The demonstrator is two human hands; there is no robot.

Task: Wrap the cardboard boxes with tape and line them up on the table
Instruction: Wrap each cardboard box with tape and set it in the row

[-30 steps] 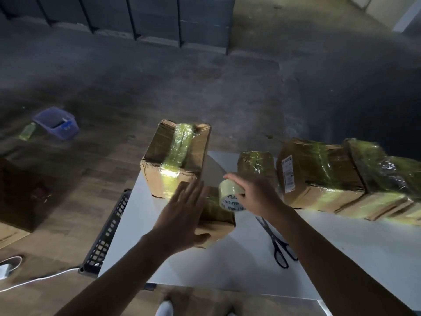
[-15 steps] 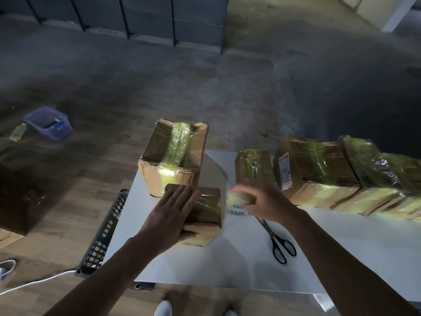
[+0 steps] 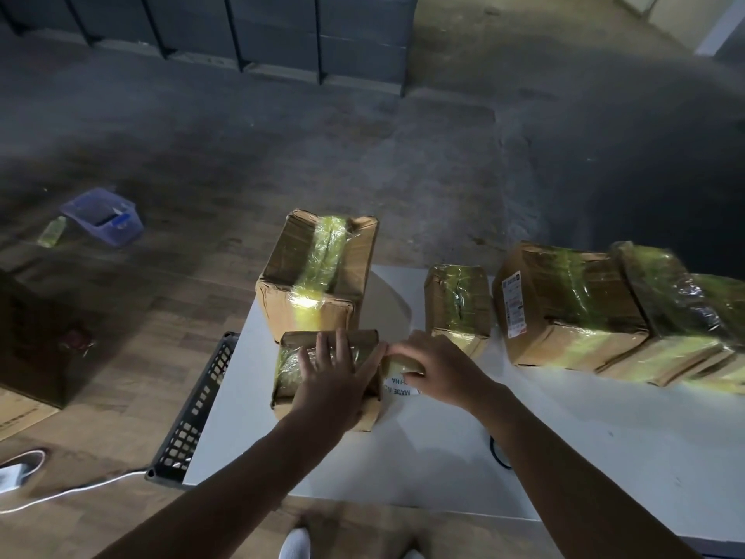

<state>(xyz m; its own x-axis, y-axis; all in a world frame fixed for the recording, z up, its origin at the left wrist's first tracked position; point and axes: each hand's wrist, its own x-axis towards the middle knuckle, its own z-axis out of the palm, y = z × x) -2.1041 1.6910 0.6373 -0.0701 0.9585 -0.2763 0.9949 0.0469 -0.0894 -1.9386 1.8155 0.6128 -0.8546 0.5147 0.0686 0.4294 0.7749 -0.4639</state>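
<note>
A small cardboard box (image 3: 294, 369) partly wound in clear tape lies near the left end of the white table (image 3: 443, 457). My left hand (image 3: 334, 381) presses flat on its top with fingers spread. My right hand (image 3: 439, 369) grips a roll of tape (image 3: 399, 371) held against the box's right side. Behind stands a bigger taped box (image 3: 318, 280). A row of taped boxes runs to the right: a small one (image 3: 459, 304), a labelled one (image 3: 564, 300) and more (image 3: 677, 300) beyond it.
Black scissors (image 3: 498, 451) lie on the table, mostly hidden under my right forearm. A black plastic crate (image 3: 193, 413) sits by the table's left edge. On the floor are a purple tub (image 3: 103, 215), a dark box (image 3: 32, 340) and a white cable (image 3: 72, 490).
My right hand has brought the tape roll down from above the small box to its right side. My left hand has settled flat on the box's top.
</note>
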